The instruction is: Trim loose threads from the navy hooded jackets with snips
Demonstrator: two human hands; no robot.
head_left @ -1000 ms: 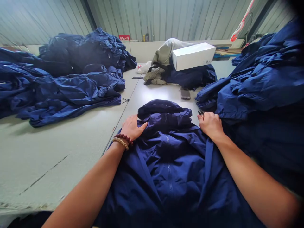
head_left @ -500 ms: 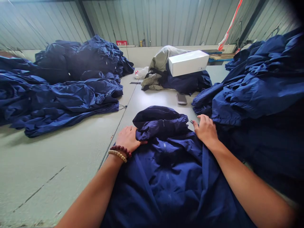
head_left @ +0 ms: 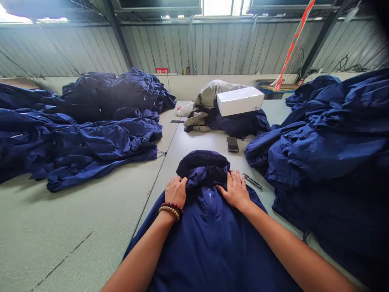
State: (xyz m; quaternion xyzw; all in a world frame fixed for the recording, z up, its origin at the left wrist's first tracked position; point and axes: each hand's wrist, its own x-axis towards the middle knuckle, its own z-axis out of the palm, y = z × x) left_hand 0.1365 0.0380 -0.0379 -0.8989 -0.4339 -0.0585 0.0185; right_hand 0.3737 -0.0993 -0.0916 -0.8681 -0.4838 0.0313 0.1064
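A navy blue hooded jacket (head_left: 209,235) lies front up before me, its hood pointing away and a short zip showing below the collar. My left hand (head_left: 176,191), with beaded bracelets at the wrist, closes on the left edge of the collar. Flat against the collar's right side rests my right hand (head_left: 236,190), fingers spread and the thumb toward the zip. Just right of it on the table is a pair of thread snips (head_left: 253,181), which no hand touches.
Piles of navy garments lie at left (head_left: 100,142) and right (head_left: 316,138). A white box (head_left: 240,100) sits on dark and grey clothing farther back. A phone-like dark object (head_left: 232,144) lies beyond the hood. The pale table (head_left: 60,227) has a seam running away from me.
My right hand has moved left from beyond the jacket's edge onto the collar, and the snips now lie uncovered. My left hand stays at the collar. The jacket front looks smoother; the view has tilted up.
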